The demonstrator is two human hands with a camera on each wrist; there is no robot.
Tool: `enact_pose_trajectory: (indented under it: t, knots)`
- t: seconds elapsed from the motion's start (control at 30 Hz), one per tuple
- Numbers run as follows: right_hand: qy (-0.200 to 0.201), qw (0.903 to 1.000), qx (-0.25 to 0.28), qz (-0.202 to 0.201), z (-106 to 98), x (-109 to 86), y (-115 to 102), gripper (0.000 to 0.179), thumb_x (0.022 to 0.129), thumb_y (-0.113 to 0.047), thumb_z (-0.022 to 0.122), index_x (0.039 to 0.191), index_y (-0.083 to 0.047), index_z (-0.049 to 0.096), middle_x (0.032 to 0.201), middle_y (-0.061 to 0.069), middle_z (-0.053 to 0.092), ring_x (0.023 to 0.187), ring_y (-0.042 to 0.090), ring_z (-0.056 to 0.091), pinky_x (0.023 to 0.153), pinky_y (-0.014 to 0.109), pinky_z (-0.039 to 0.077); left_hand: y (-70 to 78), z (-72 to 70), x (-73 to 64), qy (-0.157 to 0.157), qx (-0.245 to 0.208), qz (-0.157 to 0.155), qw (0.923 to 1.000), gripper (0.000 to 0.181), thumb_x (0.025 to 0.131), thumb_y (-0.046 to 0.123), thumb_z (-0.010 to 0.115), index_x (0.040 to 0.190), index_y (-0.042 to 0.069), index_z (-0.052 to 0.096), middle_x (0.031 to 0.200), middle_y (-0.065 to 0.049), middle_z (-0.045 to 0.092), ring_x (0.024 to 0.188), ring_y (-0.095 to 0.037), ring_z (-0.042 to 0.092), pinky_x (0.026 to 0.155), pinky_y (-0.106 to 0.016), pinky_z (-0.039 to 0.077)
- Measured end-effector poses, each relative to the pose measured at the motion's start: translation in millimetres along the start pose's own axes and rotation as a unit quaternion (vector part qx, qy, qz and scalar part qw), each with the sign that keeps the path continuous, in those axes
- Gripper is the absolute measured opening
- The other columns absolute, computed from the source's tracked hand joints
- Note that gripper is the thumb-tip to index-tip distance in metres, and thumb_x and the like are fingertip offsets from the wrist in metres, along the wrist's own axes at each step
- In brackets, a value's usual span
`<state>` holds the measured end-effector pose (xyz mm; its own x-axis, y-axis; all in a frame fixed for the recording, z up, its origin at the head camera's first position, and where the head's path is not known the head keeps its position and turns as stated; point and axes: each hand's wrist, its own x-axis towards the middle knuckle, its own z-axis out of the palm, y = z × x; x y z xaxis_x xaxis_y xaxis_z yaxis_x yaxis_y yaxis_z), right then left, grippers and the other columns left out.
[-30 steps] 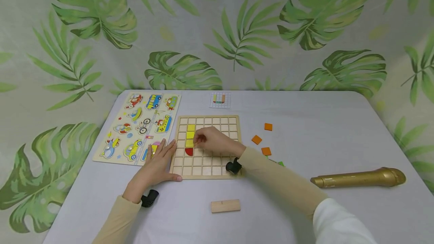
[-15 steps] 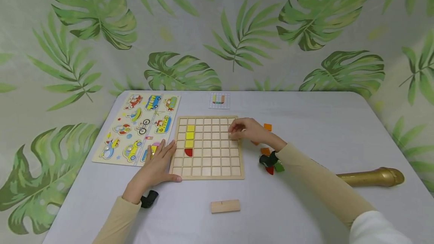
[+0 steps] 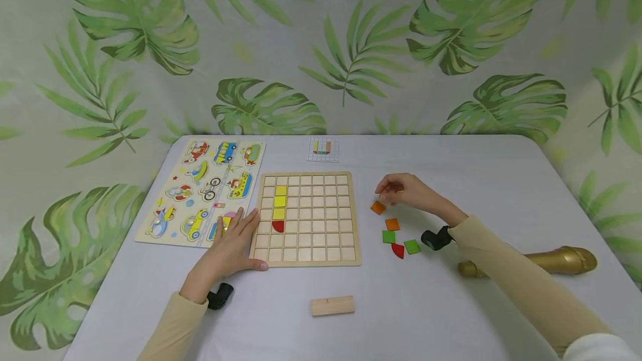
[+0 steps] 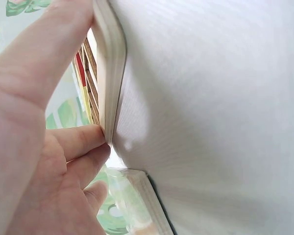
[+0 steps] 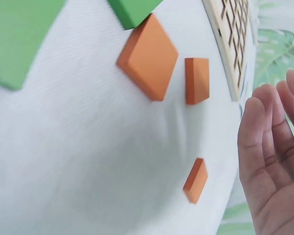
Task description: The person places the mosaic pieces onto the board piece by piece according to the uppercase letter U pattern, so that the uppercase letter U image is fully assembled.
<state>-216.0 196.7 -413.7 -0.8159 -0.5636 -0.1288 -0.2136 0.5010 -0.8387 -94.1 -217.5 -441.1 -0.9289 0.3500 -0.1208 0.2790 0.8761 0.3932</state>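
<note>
My left hand (image 3: 230, 247) rests along the left edge of a wooden grid board (image 3: 325, 239), fingers spread and thumb at its near corner. A column of 3 yellow square tiles (image 3: 279, 202) sits in the board, with a red quarter-circle tile (image 3: 278, 227) below them. My right hand (image 3: 413, 191) hovers over loose tiles right of the board, fingers loosely bent and holding nothing. Under its fingertips lies an orange tile (image 3: 378, 207), and another orange tile (image 3: 392, 224) is nearer me. The right wrist view shows a third orange tile (image 5: 196, 181), mostly hidden by the hand in the head view.
Green tiles (image 3: 412, 247) and a red quarter-circle piece (image 3: 398, 250) lie nearer me. A vehicle puzzle board (image 3: 183, 210) is at left, a pattern card (image 3: 323, 150) behind the grid. A wooden block (image 3: 332, 306) lies in front, a golden stick-like object (image 3: 567, 261) at right, partly behind the forearm.
My right hand has moved right, from beside the yellow tiles, off the board to above the orange tiles. My left hand has stayed on the board's edge.
</note>
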Motion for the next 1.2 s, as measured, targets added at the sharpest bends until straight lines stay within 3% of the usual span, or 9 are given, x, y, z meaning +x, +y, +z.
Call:
enact_pose_trajectory:
  t: [0.37,0.7,0.93,1.2]
  knots:
    - [-0.025,0.9993,-0.024,-0.017,-3.1,-22.9,12.5,0.015,0.091,-0.002,0.060,0.104,0.004,0.064,0.098,0.014,0.065,0.086,0.025,0.057,0.075,0.028,0.050,0.5,-0.1,0.0,-0.001,0.004,-0.001,1.0000,0.112,0.065,0.050,0.082,0.148,-0.002,0.028,0.156,-0.015,0.020,0.143,-0.039,0.002,0.107,-0.066,-0.005]
    - [-0.093,0.9954,-0.022,-0.010,12.1,-40.0,5.9,0.016,0.087,0.001,0.063,0.103,0.000,0.065,0.097,0.008,0.065,0.087,0.023,0.060,0.078,0.031,0.051,0.3,-0.2,-0.1,0.001,0.007,0.003,1.0000,0.112,0.065,0.049,0.082,0.148,-0.003,0.029,0.156,-0.016,0.021,0.143,-0.040,0.003,0.107,-0.066,-0.005]
    - [-0.091,0.9943,-0.055,-0.009,26.0,-43.4,4.6,0.021,0.081,0.008,0.064,0.098,-0.004,0.066,0.091,0.005,0.063,0.078,0.020,0.057,0.067,0.029,0.052,0.2,0.1,0.5,0.000,0.008,-0.001,1.0000,0.112,0.065,0.050,0.082,0.148,-0.003,0.029,0.156,-0.016,0.021,0.143,-0.040,0.003,0.107,-0.066,-0.005]
    - [-0.072,0.9899,-0.116,-0.040,36.5,-42.8,3.4,0.026,0.076,0.012,0.066,0.095,-0.005,0.064,0.086,0.001,0.060,0.077,0.018,0.052,0.066,0.027,0.049,0.4,-0.1,0.8,-0.001,0.004,-0.001,1.0000,0.112,0.065,0.050,0.082,0.148,-0.003,0.029,0.156,-0.016,0.021,0.143,-0.039,0.003,0.107,-0.066,-0.006]
